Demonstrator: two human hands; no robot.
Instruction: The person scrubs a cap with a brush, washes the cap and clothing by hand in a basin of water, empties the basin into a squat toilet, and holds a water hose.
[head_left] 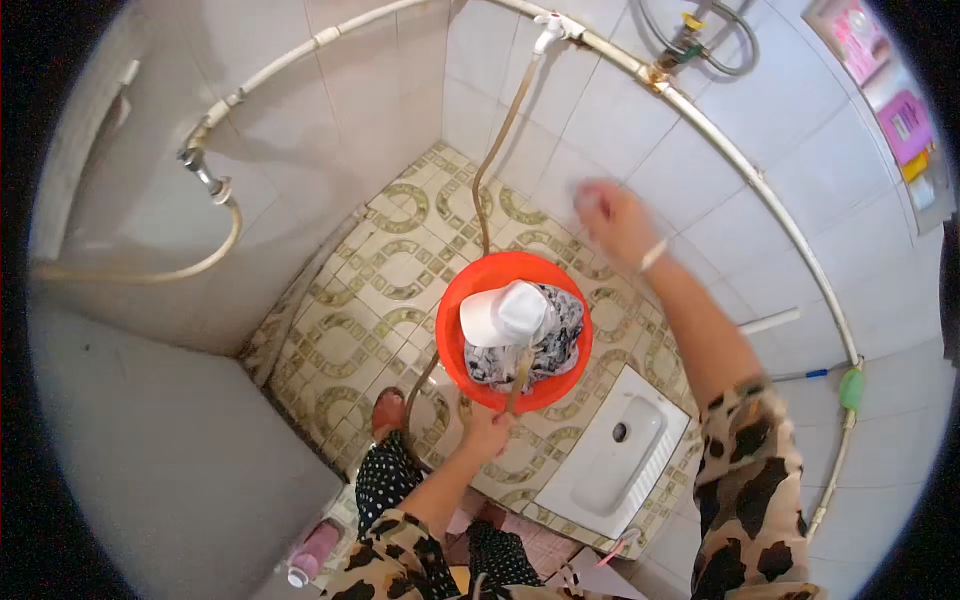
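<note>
My left hand (pixel 487 435) is closed around a brownish hose (pixel 521 372), its end pointing into a red basin (pixel 447 368). Inside the basin a white cap (pixel 512 312) lies on top of black-and-white patterned cloth (pixel 560 345). Up and to the right of the basin, my right hand (pixel 615 222) is raised near the tiled wall, with a pale band at the wrist. Motion blurs its fingers, and no held thing shows there.
From a white tap (pixel 548 35), the hose runs down behind the basin. A squat toilet (pixel 590 495) is set in the floor at right. A pink bottle (pixel 318 550) stands at lower left. Another tap (pixel 205 178) with a hose is on the left wall.
</note>
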